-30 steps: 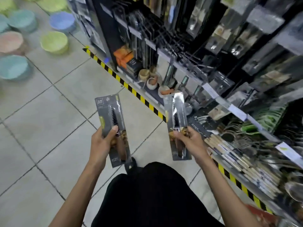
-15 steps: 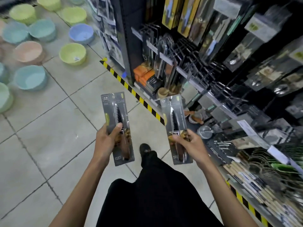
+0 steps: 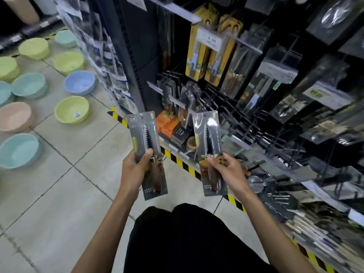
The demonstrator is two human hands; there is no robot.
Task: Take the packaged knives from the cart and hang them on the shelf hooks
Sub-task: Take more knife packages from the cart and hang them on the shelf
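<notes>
Tiled floor point(image 3: 59, 194) underfoot, with pastel bowls point(image 3: 71, 109) spread out at left. At right, dark shelf point(image 3: 137, 46) packed with hanging kitchenware, striped tape point(image 3: 177, 160) along its base.

Left hand point(image 3: 136, 170): closed round left pack point(image 3: 141, 127), thumb across the front where blade meets handle, fingers curled behind. Pack upright, leaning slightly left, held over the floor just short of the shelf.

Right hand point(image 3: 230, 172): pinching right pack point(image 3: 206, 127) at mid-height, thumb on the front, fingers behind. Pack upright, hang hole at the top, held in front of the lower shelf tier, near black wire hooks point(image 3: 226, 107) but not hung on any.

Both packs: grey card under a clear blister, serrated blade pointing up, brown handle below. Side by side at about the same height, apart, not touching.

Above the hooks: yellow packs point(image 3: 199, 48) hanging in a row. Between the two held packs, further back: orange boxes point(image 3: 167, 123) on the bottom ledge. Bottom centre: black trousers point(image 3: 187, 233).
</notes>
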